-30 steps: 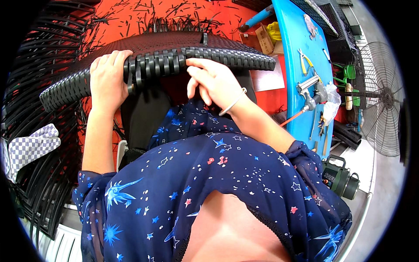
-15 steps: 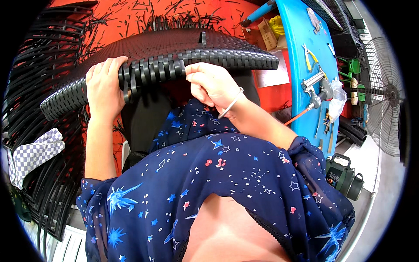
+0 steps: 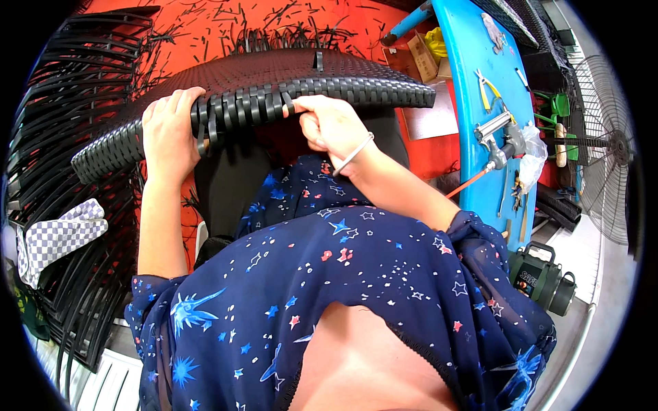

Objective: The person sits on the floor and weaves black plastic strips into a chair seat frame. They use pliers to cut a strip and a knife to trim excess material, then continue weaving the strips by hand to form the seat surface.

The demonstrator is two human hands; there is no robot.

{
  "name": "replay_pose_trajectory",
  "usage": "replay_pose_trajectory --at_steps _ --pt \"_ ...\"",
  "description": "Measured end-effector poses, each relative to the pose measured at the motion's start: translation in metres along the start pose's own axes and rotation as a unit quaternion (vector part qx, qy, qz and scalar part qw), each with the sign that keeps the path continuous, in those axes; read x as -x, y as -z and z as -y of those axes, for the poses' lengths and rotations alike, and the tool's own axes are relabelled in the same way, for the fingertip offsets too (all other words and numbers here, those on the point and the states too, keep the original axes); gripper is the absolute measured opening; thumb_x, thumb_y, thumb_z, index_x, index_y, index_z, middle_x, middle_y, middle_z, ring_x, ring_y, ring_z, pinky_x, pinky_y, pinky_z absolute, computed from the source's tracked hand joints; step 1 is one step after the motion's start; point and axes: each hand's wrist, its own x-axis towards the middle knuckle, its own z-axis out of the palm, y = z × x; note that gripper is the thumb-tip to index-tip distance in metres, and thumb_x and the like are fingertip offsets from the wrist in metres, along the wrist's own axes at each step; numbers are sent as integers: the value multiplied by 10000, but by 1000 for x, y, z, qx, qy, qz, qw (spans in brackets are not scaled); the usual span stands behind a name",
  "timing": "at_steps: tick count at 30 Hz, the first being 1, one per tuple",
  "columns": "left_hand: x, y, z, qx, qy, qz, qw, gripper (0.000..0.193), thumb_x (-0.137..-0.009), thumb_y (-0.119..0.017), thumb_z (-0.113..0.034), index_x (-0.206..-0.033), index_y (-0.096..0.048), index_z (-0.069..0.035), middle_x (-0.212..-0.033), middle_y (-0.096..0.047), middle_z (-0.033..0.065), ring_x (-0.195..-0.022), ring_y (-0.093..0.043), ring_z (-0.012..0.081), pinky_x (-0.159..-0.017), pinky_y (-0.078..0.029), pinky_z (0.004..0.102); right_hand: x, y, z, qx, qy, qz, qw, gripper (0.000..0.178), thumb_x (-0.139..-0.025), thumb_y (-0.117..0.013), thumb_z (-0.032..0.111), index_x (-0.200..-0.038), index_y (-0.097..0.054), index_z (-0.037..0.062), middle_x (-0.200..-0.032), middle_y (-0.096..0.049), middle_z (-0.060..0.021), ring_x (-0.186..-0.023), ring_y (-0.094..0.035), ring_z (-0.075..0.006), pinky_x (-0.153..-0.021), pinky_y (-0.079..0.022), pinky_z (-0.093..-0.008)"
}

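Note:
Across my lap lies a black woven wicker panel with a thick, strip-wrapped front edge. My left hand is closed round that edge left of the middle, fingers over the top. Beside its fingertips a loose strip end hangs from the edge. My right hand is at the middle of the edge, fingers curled, the index fingertip against a flat black strip wrapped there. Its thumb is mostly hidden. Another short strip stands up from the panel's top.
A blue table at the right holds yellow-handled pliers, an air stapler with an orange hose and a plastic bag. Black strips hang in a large bundle at the left, under a checked cloth. Strip scraps litter the red floor.
My right index finger has straightened along the edge, and the strip end there now sits folded against the edge. The left hand keeps its hold; the panel has shifted slightly in view.

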Motion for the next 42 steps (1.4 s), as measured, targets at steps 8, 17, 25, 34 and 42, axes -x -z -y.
replay_pose_trajectory --at_steps 8,17,25,34,42 --pt "2 6 -2 -13 26 31 999 597 -622 -678 35 -1184 -560 -127 -1000 -589 50 -997 -578 268 -964 -406 397 -13 -1 -14 393 232 -27 890 314 -931 -567 251 -705 -602 36 -609 -537 -134 -575 -538 -289 -577 -428 -390" --pt "10 4 3 -3 20 15 1000 595 -649 -690 -42 -1223 -553 -124 -993 -591 56 -974 -575 275 -959 -406 402 2 -9 -17 441 304 1 844 303 -936 -564 211 -688 -549 38 -590 -539 -145 -576 -563 -361 -552 -432 -441" --pt "3 0 5 -9 4 19 1000 588 -612 -715 -81 -1180 -561 -100 -1018 -604 79 -982 -573 304 -949 -408 412 18 0 -8 402 254 -41 879 157 -935 -599 142 -953 -669 3 -541 -506 -99 -455 -452 -182 -488 -391 -322" --pt "0 0 1 2 11 21 1000 605 -603 -700 -13 -1183 -563 -116 -1017 -598 72 -988 -571 295 -948 -411 405 19 9 4 349 166 9 922 370 -953 -562 122 -1286 -544 -38 -540 -544 -59 -463 -488 -141 -504 -416 -317" --pt "-2 2 -3 12 13 20 1000 630 -575 -719 -38 -1179 -557 -113 -1004 -596 79 -985 -569 307 -930 -420 416 1 14 0 12 -1 4 1000 312 -979 -563 205 -1189 -587 -26 -618 -587 -63 -403 -391 -75 -403 -314 -230"
